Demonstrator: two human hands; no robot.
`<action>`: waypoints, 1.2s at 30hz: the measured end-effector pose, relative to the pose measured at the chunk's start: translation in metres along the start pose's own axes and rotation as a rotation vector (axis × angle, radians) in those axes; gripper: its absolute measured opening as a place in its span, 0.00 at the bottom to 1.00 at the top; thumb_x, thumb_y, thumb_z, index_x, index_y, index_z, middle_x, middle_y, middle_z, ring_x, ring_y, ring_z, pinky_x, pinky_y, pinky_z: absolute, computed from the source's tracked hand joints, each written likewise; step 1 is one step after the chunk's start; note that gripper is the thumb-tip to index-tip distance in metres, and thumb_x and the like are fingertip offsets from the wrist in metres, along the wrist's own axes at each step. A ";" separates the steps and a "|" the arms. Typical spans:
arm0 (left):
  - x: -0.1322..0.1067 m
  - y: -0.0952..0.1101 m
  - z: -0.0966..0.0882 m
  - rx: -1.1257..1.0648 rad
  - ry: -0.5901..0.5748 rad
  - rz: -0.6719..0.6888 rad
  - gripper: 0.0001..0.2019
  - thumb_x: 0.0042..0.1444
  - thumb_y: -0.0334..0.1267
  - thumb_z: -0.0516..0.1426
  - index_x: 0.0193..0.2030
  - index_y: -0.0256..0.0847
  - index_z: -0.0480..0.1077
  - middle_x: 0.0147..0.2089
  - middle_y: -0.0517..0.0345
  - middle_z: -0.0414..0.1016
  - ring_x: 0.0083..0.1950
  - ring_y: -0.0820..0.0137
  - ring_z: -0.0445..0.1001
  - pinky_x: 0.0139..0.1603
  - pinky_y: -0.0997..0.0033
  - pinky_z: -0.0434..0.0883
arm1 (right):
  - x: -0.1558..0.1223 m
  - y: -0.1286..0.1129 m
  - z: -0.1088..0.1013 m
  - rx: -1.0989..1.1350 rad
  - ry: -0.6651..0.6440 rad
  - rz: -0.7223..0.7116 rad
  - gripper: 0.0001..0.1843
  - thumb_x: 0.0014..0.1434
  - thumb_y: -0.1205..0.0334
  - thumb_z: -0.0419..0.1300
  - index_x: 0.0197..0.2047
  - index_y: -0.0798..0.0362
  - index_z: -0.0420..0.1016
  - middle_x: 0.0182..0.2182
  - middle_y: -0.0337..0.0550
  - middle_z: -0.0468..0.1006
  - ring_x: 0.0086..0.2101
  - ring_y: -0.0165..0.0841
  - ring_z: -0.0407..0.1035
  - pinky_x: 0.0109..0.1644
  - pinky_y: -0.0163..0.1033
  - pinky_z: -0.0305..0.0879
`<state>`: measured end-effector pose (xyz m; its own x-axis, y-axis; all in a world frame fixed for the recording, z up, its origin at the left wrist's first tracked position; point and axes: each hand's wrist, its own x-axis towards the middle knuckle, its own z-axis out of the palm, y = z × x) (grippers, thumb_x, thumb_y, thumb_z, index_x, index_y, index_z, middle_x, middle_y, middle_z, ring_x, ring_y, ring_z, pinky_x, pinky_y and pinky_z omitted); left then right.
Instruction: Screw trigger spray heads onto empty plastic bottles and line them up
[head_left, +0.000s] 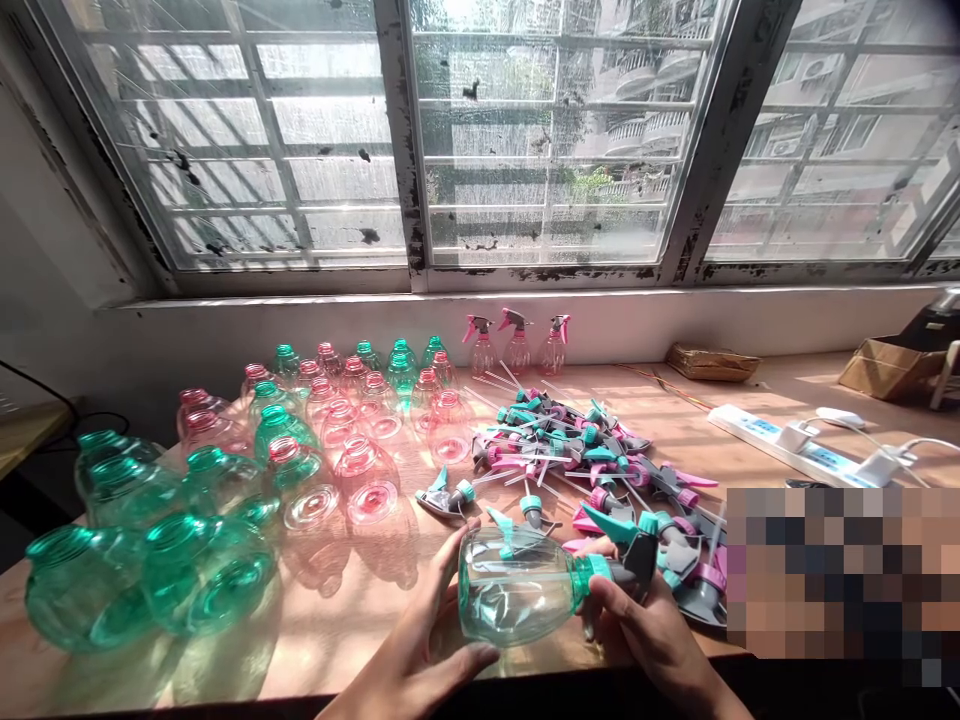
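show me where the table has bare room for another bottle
Bare tabletop shows between the front green bottles and the left hand, and behind the power strip, between the brown packet and the brown box. It is crowded at left, with pink bottles too, and mid-table, with trigger sprayer heads.

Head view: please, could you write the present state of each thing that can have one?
Held green bottle: tipped sideways, left hand at its base
Its spray head: at the neck, in right hand; tightness cannot be told
Standing bottles at left: upright, without spray heads
Three pink bottles by the wall: upright, spray heads fitted
Piled spray heads: loose
Power strip: plugs inserted
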<state>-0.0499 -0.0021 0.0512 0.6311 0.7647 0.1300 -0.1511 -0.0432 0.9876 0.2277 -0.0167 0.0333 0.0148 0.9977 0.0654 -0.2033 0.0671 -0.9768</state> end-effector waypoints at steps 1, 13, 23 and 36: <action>0.000 -0.001 0.000 -0.005 -0.004 0.006 0.39 0.71 0.41 0.62 0.79 0.71 0.46 0.85 0.65 0.42 0.83 0.51 0.47 0.80 0.51 0.57 | 0.000 0.000 0.000 0.012 0.004 -0.003 0.26 0.55 0.36 0.73 0.27 0.53 0.83 0.18 0.40 0.79 0.20 0.36 0.74 0.27 0.39 0.73; -0.004 0.002 -0.001 0.041 0.054 -0.023 0.41 0.68 0.46 0.65 0.77 0.78 0.45 0.85 0.75 0.41 0.84 0.55 0.40 0.82 0.52 0.50 | 0.001 0.005 -0.002 0.070 -0.009 -0.023 0.27 0.56 0.39 0.74 0.45 0.53 0.81 0.19 0.38 0.80 0.20 0.36 0.73 0.28 0.40 0.70; -0.004 -0.004 -0.002 0.034 0.020 0.005 0.37 0.74 0.41 0.59 0.78 0.75 0.42 0.85 0.70 0.40 0.84 0.54 0.44 0.80 0.53 0.56 | 0.002 0.007 -0.003 0.124 -0.027 -0.020 0.26 0.56 0.41 0.75 0.46 0.54 0.81 0.22 0.40 0.83 0.20 0.34 0.74 0.28 0.37 0.70; -0.003 0.002 -0.002 0.058 0.040 -0.076 0.43 0.69 0.45 0.64 0.80 0.69 0.41 0.85 0.67 0.42 0.84 0.50 0.38 0.82 0.45 0.48 | 0.001 0.008 -0.004 0.101 -0.024 -0.008 0.25 0.56 0.41 0.75 0.44 0.53 0.82 0.18 0.37 0.81 0.20 0.34 0.75 0.28 0.36 0.72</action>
<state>-0.0536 -0.0031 0.0522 0.6080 0.7922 0.0516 -0.0591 -0.0197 0.9981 0.2297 -0.0157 0.0252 -0.0068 0.9968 0.0792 -0.3011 0.0735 -0.9508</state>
